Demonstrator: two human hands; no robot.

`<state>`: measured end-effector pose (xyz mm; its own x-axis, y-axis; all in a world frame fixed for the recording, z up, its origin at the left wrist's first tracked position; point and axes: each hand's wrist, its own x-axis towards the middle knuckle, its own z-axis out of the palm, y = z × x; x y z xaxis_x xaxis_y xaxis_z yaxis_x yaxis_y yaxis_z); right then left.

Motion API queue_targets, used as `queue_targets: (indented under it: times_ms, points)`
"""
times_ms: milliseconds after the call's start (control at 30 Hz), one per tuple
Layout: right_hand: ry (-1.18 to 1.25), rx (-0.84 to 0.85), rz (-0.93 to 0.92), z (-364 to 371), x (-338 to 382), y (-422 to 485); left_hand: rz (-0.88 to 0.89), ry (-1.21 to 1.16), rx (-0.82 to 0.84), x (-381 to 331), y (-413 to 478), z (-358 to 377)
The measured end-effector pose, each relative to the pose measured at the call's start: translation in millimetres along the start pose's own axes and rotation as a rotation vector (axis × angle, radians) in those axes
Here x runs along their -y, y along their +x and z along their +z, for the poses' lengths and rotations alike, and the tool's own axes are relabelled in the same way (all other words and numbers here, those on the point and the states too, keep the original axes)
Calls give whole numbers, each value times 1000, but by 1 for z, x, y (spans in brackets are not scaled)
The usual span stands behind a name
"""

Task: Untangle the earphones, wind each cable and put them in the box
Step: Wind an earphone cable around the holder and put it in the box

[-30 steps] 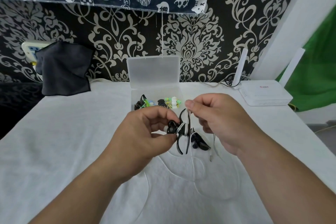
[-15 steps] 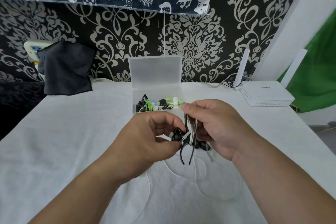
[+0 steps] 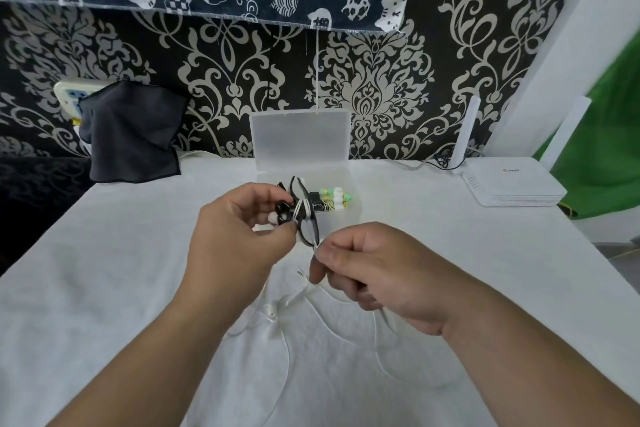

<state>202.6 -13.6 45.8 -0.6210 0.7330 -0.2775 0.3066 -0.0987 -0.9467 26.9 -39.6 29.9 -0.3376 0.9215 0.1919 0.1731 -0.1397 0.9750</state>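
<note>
My left hand pinches a pair of black earphones with ear hooks and white tips, a few turns of white cable wound round them. My right hand pinches that white cable just below the hooks; the rest of it trails in loose loops over the white cloth. Behind the hands stands the clear plastic box, lid upright, holding green and white earphones and other dark ones.
A white router with two antennas sits at the back right. A dark cloth hangs over a wall socket at the back left. The table is covered in white fabric; its left edge drops to dark floor.
My right hand has dropped from above the ear hooks to below them, drawing the cable down. My left hand has lifted the earphones slightly toward the box.
</note>
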Motion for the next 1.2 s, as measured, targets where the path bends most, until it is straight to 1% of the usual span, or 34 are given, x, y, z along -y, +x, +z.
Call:
queue_targets:
  times_ms: [100, 167, 300, 367, 467, 533, 633, 700, 767, 867, 933, 1000, 1100, 1200]
  points:
    - [-6, -65, -76, -7, 8, -5, 35, 178, 7, -4, -1, -3]
    - [-15, -78, -123, -11, 12, -7, 79, 264, 33, -6, -3, -3]
    - [-131, -125, -186, -19, 14, -8, 157, 398, 143, -12, -11, 2]
    - [-182, -217, -197, -25, 14, -9, 152, 394, 218, -13, -12, 2]
    - [-288, -401, -252, -33, 14, -9, 104, 321, 309, -14, -12, 2]
    - [-319, -436, -285, -34, 13, -9, 95, 280, 358, -15, -12, 3]
    - [-337, -436, -309, -33, 11, -7, 95, 253, 393, -14, -13, 5]
    - [-313, -490, -318, -33, 10, -6, 89, 234, 413, -14, -14, 6]
    - [-250, -531, -279, -35, 5, -3, 79, 173, 407, -12, -14, 7]
    - [-65, -468, -130, -32, -2, 2, 29, 2, 385, -10, -12, 8]
    - [-3, -358, -25, -25, -5, 4, 6, -99, 341, -9, -11, 9]
    - [19, -218, 46, -17, -7, 5, -15, -159, 251, -8, -9, 9]
    - [-4, -84, 72, -6, -10, 6, -44, -163, 94, -2, -5, 6]
    - [-58, 6, 66, -3, -7, 3, -55, -101, -10, 0, -2, 5]
